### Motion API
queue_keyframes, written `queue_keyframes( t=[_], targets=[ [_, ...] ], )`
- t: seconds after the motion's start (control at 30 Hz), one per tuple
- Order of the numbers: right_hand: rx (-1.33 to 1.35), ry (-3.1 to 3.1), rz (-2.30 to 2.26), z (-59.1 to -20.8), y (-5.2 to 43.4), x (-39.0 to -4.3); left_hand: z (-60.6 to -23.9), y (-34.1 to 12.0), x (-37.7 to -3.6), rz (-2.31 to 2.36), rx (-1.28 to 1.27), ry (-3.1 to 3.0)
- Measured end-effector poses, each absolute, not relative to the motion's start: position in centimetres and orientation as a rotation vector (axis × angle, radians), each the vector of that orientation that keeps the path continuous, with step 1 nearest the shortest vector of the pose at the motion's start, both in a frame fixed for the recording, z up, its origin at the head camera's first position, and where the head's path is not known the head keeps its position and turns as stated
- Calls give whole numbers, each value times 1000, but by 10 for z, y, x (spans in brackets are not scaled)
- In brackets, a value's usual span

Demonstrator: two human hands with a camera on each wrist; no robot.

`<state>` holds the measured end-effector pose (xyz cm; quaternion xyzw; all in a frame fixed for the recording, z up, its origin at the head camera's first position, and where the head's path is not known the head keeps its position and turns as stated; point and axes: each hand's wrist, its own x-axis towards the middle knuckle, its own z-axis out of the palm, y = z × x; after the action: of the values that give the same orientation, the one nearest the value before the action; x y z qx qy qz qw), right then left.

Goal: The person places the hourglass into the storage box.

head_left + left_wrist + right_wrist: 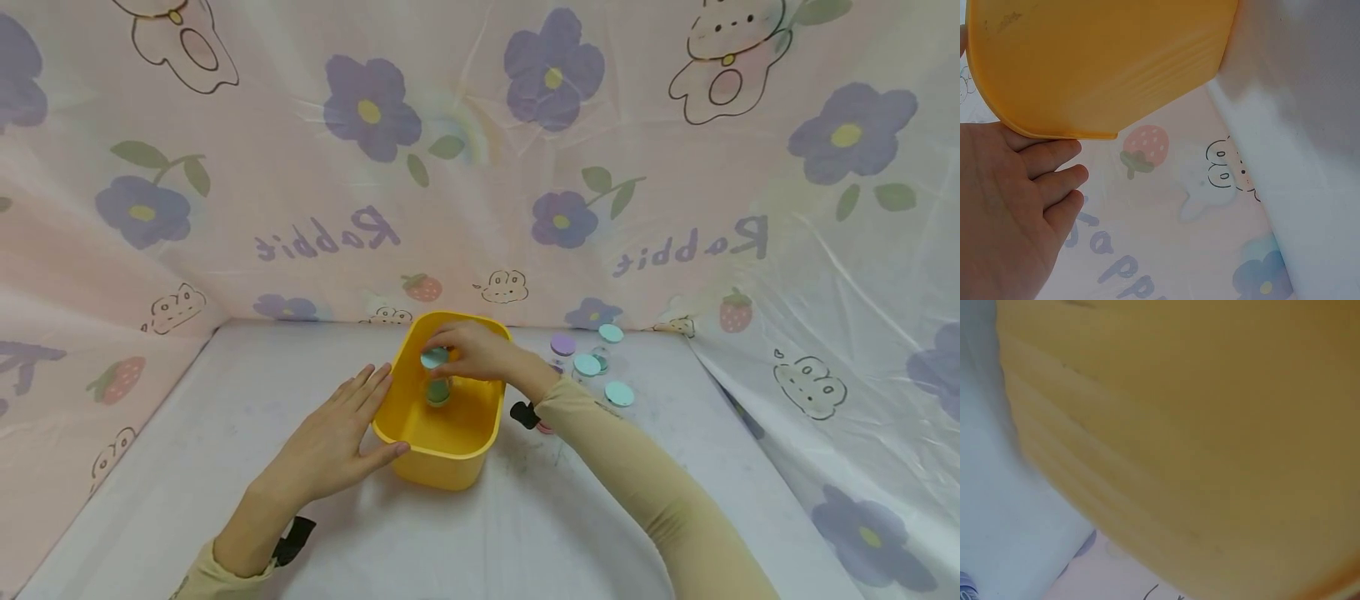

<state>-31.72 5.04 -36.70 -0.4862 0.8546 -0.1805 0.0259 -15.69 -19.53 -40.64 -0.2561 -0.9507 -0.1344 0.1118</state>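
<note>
The left hand lies flat with straight fingers against the left wall of the yellow rectangular plastic tub on the table. The right hand reaches over the tub's far rim, fingertips pinching a small jar with a round pale-blue lid, held upright inside the tub.

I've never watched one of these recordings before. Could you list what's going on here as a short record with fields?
Setting: white table with floral sheets hung around it
Container: yellow tub, standing upright
Left hand: flat and open against the tub's side
Right hand: over the tub, pinching a pale blue disc
Inside tub: a greenish piece, unclear what
Beside tub: more discs, teal and purple
</note>
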Motion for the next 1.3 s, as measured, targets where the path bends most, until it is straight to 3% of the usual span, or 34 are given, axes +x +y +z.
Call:
queue_keyframes(
  t=[1.3],
  targets=[
    [-1440,2608,-409,-377,37,-323,-404,-193,-156,-396,-743,-2806]
  ],
)
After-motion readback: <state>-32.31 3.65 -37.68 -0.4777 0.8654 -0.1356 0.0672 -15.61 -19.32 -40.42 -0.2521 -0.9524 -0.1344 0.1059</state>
